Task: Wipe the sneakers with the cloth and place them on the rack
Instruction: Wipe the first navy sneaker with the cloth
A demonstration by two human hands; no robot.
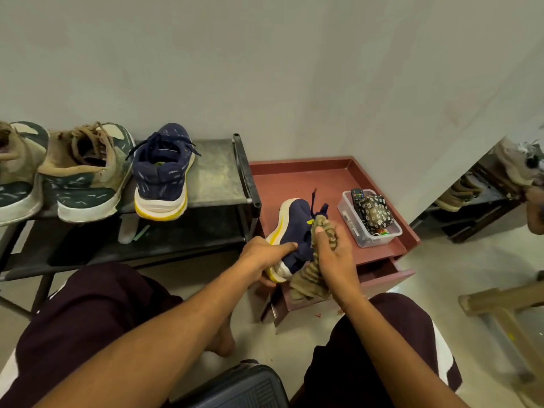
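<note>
My left hand [266,260] grips the heel of a navy sneaker with a white and yellow sole [294,228], held tilted above the red cabinet top. My right hand [332,254] holds a striped olive cloth [309,278] bunched against the sneaker's opening, near its laces. Part of the cloth hangs down below my wrist. The matching navy sneaker [162,175] stands on the top shelf of the dark metal rack [217,175], heel toward me. To its left on the rack stand two green and tan sneakers [85,175].
The red cabinet [294,175] stands right of the rack, its drawer slightly pulled out. A clear plastic box [368,228] with a remote and a floral pouch sits on it. A mirror leans at far right. My knees and a dark stool are below.
</note>
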